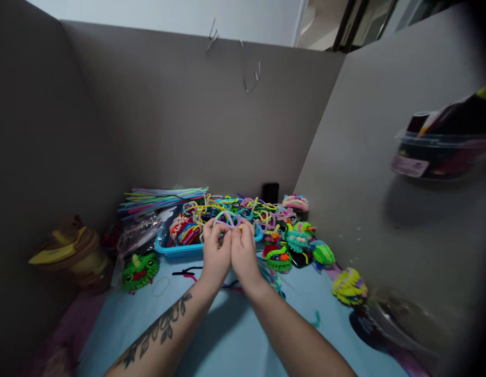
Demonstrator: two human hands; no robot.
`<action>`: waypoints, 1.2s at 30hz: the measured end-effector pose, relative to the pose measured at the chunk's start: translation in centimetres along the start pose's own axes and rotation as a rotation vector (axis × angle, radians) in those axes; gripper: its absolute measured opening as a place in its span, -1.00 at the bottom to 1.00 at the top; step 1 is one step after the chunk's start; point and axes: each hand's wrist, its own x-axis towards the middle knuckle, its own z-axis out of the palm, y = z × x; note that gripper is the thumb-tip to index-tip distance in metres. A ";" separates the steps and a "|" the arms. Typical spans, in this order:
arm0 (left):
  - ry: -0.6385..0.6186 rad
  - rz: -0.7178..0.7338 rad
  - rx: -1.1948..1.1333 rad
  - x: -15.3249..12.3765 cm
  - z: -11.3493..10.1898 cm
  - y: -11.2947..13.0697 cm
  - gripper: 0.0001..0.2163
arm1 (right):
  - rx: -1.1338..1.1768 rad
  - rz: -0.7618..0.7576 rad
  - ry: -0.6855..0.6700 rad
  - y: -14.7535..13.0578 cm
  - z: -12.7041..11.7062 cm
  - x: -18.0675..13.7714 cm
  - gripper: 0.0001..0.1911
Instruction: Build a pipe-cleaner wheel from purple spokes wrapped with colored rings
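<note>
My left hand [217, 246] and my right hand [243, 251] meet in the middle, raised over the front edge of a blue tray [184, 251]. Fingertips of both are pinched together on a bent pastel pipe cleaner [224, 219], lavender with some pale green, whose loop pokes up above them. Its lower part is hidden by my fingers. Behind it, the tray is heaped with curled, many-coloured pipe cleaners [206, 208] and a striped fuzzy bundle [188, 232]. A few loose dark and pink pipe cleaners [188, 272] lie on the table by my left wrist.
Straight pipe cleaners [164, 199] are stacked at the back left. A green fuzzy figure [140, 271] sits left of the tray. Several more figures [297, 238] line the right side, with a yellow one [350, 286] nearer. Grey partitions [203, 115] enclose the light-blue table [227, 345].
</note>
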 end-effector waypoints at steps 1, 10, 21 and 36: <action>0.002 0.000 0.001 -0.1 0.1 0.0 -0.89 | 0.008 0.010 0.001 0.1 0.1 0.0 -0.90; 0.030 -0.027 -0.008 -0.2 0.4 0.2 -0.88 | 0.067 0.095 0.010 1.1 0.4 0.1 -0.87; -0.063 0.000 -0.075 0.6 0.2 0.2 -0.91 | 0.102 0.097 0.022 1.3 -0.3 1.3 -0.81; -0.054 -0.025 -0.025 1.7 -1.2 0.6 -0.87 | 0.328 0.169 -0.080 1.1 -0.2 1.3 -0.81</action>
